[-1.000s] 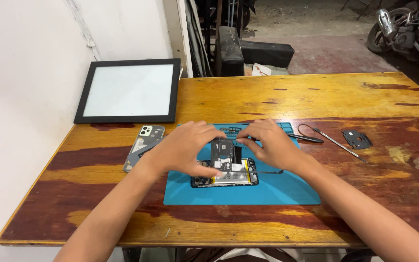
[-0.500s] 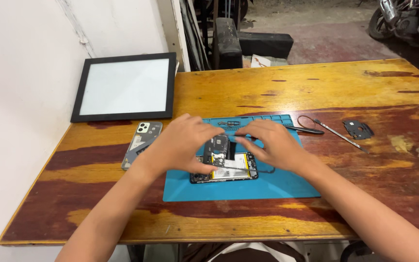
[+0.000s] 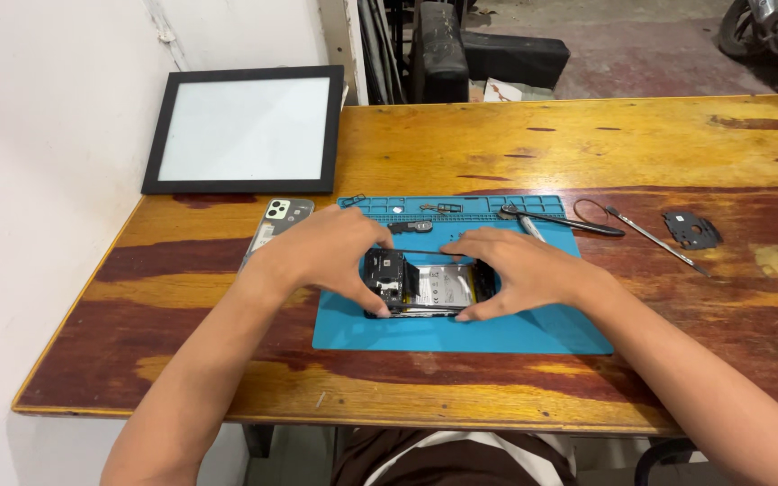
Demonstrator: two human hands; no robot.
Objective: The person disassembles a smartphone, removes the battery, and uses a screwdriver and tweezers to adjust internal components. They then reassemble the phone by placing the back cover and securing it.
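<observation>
Two bare hands at work over an opened dark smartphone with its back off and inner parts exposed [image 3: 425,286], lying flat near the middle of a bright blue rectangular silicone repair mat [image 3: 497,333] on a worn wooden table of yellow and reddish-brown boards [image 3: 461,135]. Left hand [image 3: 326,252] arched over the phone's left end, fingers curled down, thumb and fingertips gripping that end at its near and far edges. Right hand [image 3: 515,270] cupped over the right end, fingers bent around the far edge, thumb pressed against the near edge. Just beside the left hand, off the mat's left edge, a grey-green phone back cover with a camera cluster [image 3: 276,225], lying flat. Along the mat's far strip, small dark loose parts [image 3: 434,209] in shallow compartments. Black-handled tweezers [image 3: 560,219] resting across the mat's far right corner, a thin metal tool with a wire loop [image 3: 650,236] beyond, then a small flat black plate [image 3: 691,229]. At the far left corner, a black-framed white panel [image 3: 245,129], lying flat against the wall.
</observation>
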